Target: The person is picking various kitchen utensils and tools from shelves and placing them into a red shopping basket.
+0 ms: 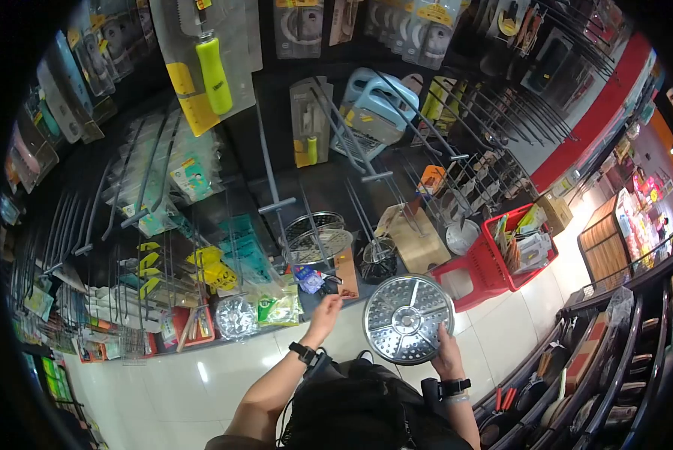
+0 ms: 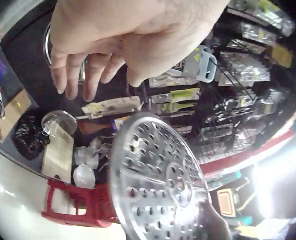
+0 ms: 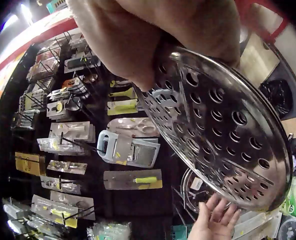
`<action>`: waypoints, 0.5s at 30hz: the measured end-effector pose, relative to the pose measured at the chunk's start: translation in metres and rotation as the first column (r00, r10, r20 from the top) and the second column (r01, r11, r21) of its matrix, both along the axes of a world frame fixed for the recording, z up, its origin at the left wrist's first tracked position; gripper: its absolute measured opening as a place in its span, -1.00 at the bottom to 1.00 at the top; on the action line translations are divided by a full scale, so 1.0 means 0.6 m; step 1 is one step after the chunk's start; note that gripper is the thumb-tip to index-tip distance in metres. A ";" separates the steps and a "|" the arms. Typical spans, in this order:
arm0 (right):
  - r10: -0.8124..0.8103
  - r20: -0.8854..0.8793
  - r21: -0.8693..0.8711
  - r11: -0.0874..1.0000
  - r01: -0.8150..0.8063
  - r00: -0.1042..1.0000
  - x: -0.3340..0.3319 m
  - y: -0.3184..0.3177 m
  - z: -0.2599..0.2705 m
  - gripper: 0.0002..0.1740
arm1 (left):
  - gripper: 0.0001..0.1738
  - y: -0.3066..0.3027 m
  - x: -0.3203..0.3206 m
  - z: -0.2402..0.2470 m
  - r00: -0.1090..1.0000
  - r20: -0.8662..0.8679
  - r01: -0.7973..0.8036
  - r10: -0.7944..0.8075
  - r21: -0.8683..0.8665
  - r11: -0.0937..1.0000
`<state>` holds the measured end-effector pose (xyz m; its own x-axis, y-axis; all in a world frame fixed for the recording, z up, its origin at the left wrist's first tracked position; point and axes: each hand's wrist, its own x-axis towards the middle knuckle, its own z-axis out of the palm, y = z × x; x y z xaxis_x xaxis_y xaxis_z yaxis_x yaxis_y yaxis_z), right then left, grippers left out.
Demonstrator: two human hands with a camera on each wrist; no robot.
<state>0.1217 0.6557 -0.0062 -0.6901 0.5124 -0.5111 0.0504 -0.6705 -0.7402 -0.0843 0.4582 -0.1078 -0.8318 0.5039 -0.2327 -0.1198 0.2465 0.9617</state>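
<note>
A round metal plate [image 1: 407, 320] pierced with holes was gripped at its edge by the right hand [image 1: 446, 356], with the thumb laid over its face. It was held above the tiled floor [image 1: 167, 394]. Nothing was grasped by the left hand [image 1: 323, 318], whose loosely bent fingers were held near the plate. Beyond, a wooden board [image 1: 420, 244] and a red basket [image 1: 494, 253] were seen.

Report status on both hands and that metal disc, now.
Left hand empty, fingers relaxed. Right hand gripping perforated metal disc by its edge. Possible obstruction: red basket ahead, to the right.
</note>
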 end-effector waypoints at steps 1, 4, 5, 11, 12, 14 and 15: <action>0.017 -0.006 0.001 1.000 -0.017 1.000 -0.004 -0.001 -0.002 -0.52 | -0.59 0.013 0.009 0.018 0.998 -0.011 0.058 -0.058 -0.026 0.998; 0.065 -0.003 0.021 0.998 -0.064 0.998 -0.014 -0.010 -0.004 -0.53 | -0.56 0.032 0.025 0.033 0.992 0.008 0.123 -0.123 -0.029 0.992; 0.087 0.012 0.044 0.995 -0.087 0.996 -0.015 -0.011 -0.003 -0.53 | -0.52 0.034 0.028 0.033 0.990 0.042 0.137 -0.137 0.002 0.991; 0.072 0.034 0.035 0.997 -0.073 0.997 -0.019 -0.015 0.008 -0.55 | -0.62 0.016 0.032 0.030 0.976 0.156 0.152 -0.154 0.027 0.988; 0.070 0.031 0.035 0.997 -0.071 0.997 -0.019 -0.014 0.008 -0.55 | -0.62 0.014 0.034 0.035 0.976 0.154 0.154 -0.156 0.026 0.988; 0.088 0.015 0.056 0.994 -0.089 0.996 -0.020 -0.013 0.003 -0.55 | -0.60 0.011 0.039 0.046 0.974 0.170 0.146 -0.148 0.024 0.989; 0.086 0.013 0.056 0.995 -0.086 0.996 -0.020 -0.012 0.002 -0.55 | -0.60 0.009 0.041 0.054 0.974 0.168 0.148 -0.150 0.024 0.989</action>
